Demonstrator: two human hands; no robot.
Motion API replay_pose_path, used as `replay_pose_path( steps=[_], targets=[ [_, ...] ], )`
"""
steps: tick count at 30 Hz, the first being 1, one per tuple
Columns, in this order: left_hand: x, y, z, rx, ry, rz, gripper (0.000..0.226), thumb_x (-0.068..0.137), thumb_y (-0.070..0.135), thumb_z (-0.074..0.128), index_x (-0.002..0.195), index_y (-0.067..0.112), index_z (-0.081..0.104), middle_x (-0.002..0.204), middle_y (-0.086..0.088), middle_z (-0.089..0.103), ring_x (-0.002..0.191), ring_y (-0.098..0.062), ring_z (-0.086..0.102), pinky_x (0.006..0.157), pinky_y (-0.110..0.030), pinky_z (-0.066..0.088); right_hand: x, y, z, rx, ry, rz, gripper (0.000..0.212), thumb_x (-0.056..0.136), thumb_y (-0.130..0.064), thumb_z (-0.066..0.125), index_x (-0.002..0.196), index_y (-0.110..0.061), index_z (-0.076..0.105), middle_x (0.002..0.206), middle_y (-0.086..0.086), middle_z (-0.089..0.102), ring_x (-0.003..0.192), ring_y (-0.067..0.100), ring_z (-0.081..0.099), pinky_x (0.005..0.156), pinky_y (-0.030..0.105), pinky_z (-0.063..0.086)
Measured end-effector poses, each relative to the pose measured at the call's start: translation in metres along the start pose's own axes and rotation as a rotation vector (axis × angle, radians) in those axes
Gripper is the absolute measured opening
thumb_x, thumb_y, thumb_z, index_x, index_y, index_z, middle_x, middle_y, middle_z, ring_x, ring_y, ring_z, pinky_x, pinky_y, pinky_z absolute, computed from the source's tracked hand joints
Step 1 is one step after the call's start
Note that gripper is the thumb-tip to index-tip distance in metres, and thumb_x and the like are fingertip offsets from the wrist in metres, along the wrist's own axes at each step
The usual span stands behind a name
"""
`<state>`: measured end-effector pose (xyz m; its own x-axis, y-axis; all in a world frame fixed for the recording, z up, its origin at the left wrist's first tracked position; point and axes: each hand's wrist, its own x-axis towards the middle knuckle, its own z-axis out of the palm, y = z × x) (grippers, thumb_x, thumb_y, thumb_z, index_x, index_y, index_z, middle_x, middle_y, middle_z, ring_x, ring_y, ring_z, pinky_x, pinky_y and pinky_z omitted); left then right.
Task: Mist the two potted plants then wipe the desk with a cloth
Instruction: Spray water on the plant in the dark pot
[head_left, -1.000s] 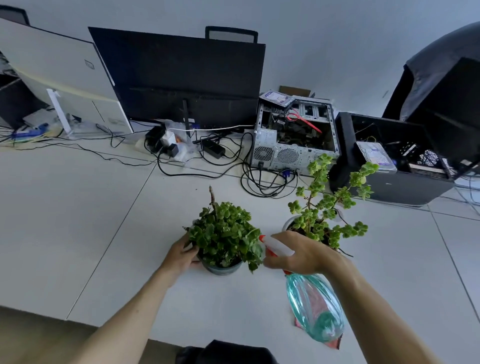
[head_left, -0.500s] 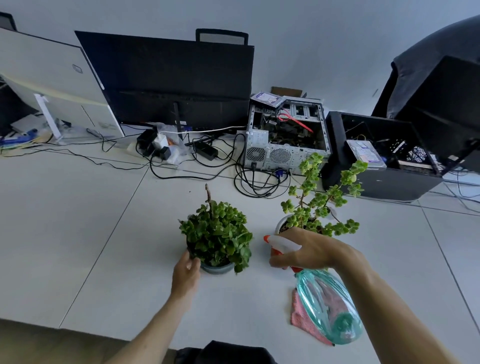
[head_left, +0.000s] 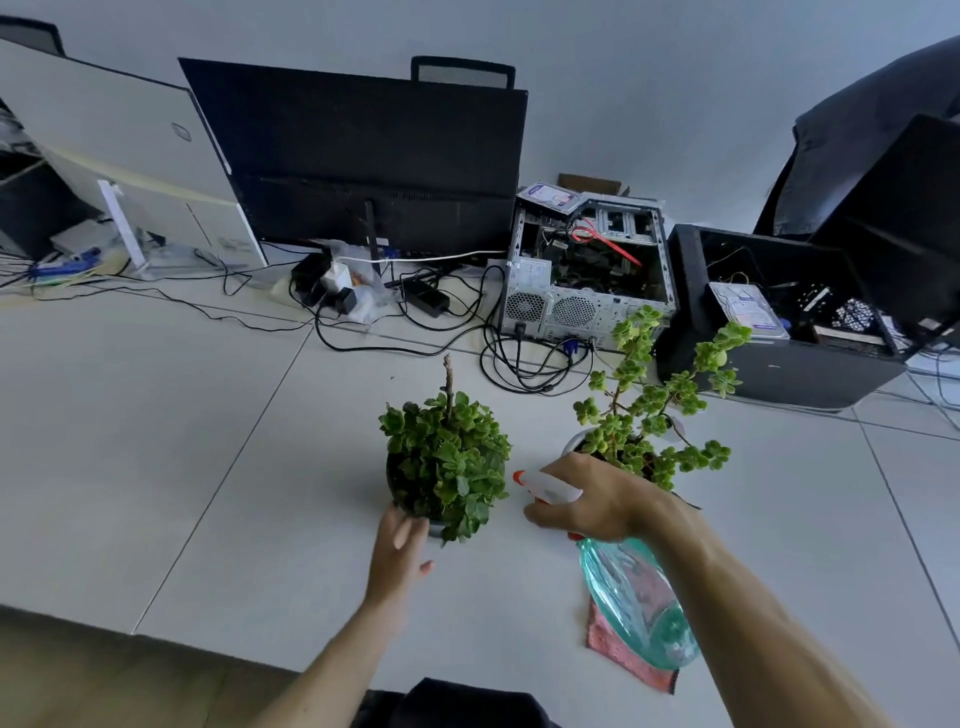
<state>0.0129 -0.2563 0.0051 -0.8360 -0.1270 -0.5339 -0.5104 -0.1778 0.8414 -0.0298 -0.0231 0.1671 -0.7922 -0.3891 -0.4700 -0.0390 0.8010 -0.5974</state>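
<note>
Two potted plants stand on the white desk. The bushy plant in a dark pot is at centre; my left hand touches its near side with the fingers loosely apart. The taller, sparse plant in a white pot stands to its right. My right hand grips a teal spray bottle by its white head, and the orange nozzle points left at the bushy plant. A pink cloth lies on the desk under the bottle.
Behind the plants lie tangled black cables, an open silver computer case and an open black case. A black monitor and a white monitor back stand at the rear left. The desk's front edge runs along the lower left.
My left hand has slid from the left side of the bushy plant's pot to its near side. The spray bottle has drawn back slightly to the right of the leaves.
</note>
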Motion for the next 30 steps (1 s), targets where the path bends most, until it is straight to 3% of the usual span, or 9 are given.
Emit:
replay_pose_path(
  steps=[6,11,14,17,19,21,24,28,30],
  targets=[
    [-0.009,0.0,0.022,-0.044,0.077,0.053,0.048,0.098,0.02,0.049,0.141,0.037,0.037,0.133,0.012,0.043,0.12,-0.012,0.045,0.088,-0.04,0.049,0.0,0.014,-0.002,0.06,-0.024,0.038,0.029,0.08,-0.048,0.065,0.081,-0.019,0.063,0.073,-0.001,0.07,0.06,0.014,0.066,0.066,0.039,0.058],
    [-0.002,0.001,0.028,-0.01,0.097,0.058,0.03,0.101,0.02,0.041,0.127,0.034,0.043,0.121,0.005,0.049,0.11,-0.019,0.051,0.093,-0.045,0.048,-0.003,0.02,-0.001,0.085,-0.012,0.03,0.031,0.078,-0.048,0.064,0.083,-0.017,0.065,0.075,0.001,0.071,0.06,0.011,0.064,0.062,0.034,0.055],
    [0.009,0.0,0.023,0.045,0.069,0.07,0.027,0.1,0.021,0.043,0.12,0.04,0.046,0.111,0.011,0.054,0.101,-0.015,0.055,0.085,-0.039,0.049,-0.005,0.025,0.001,0.093,-0.03,0.04,0.029,0.075,-0.049,0.063,0.08,-0.021,0.064,0.072,-0.001,0.068,0.058,0.011,0.063,0.061,0.033,0.055],
    [0.025,0.002,0.005,0.221,-0.029,0.104,0.039,0.099,0.024,0.047,0.133,0.043,0.04,0.122,0.016,0.055,0.117,-0.014,0.053,0.096,-0.039,0.046,-0.007,0.026,0.003,0.102,-0.072,0.066,0.019,0.081,-0.043,0.065,0.077,-0.025,0.062,0.072,-0.004,0.068,0.058,0.007,0.063,0.059,0.026,0.051],
    [0.036,0.012,-0.006,0.297,-0.116,0.139,0.041,0.1,0.026,0.047,0.138,0.039,0.038,0.13,0.015,0.054,0.124,-0.012,0.049,0.095,-0.029,0.042,-0.009,0.023,0.004,0.125,-0.114,0.079,0.019,0.085,-0.039,0.066,0.076,-0.022,0.064,0.07,-0.005,0.068,0.058,0.006,0.063,0.058,0.021,0.049],
    [0.039,0.033,-0.014,0.372,-0.234,0.169,0.039,0.099,0.03,0.048,0.136,0.038,0.036,0.125,0.024,0.051,0.121,-0.003,0.047,0.089,-0.017,0.038,-0.01,0.021,0.004,0.139,-0.137,0.082,0.022,0.085,-0.038,0.065,0.078,-0.018,0.068,0.068,-0.004,0.069,0.058,0.007,0.064,0.059,0.021,0.049],
    [0.043,0.061,-0.024,0.447,-0.391,0.156,0.04,0.097,0.033,0.05,0.132,0.044,0.034,0.121,0.033,0.045,0.116,0.004,0.045,0.099,-0.023,0.033,-0.01,0.019,0.0,0.141,-0.126,0.073,0.027,0.085,-0.035,0.066,0.081,-0.009,0.071,0.071,0.002,0.071,0.061,0.01,0.065,0.059,0.022,0.051],
    [0.036,0.056,-0.014,0.188,-0.183,0.064,0.026,0.097,0.025,0.054,0.116,0.043,0.053,0.107,0.022,0.06,0.099,0.001,0.055,0.091,-0.031,0.043,-0.01,0.018,-0.004,0.143,-0.082,0.079,0.022,0.089,-0.031,0.067,0.084,-0.009,0.066,0.073,0.003,0.07,0.058,0.006,0.062,0.055,0.016,0.048],
    [0.027,0.035,-0.003,0.063,-0.007,-0.03,0.024,0.095,0.03,0.055,0.117,0.04,0.053,0.114,0.012,0.059,0.109,-0.013,0.055,0.094,-0.039,0.043,-0.008,0.018,-0.003,0.155,-0.084,0.084,0.017,0.089,-0.031,0.068,0.083,-0.015,0.065,0.072,-0.003,0.068,0.059,0.005,0.062,0.056,0.016,0.048]
  ],
)
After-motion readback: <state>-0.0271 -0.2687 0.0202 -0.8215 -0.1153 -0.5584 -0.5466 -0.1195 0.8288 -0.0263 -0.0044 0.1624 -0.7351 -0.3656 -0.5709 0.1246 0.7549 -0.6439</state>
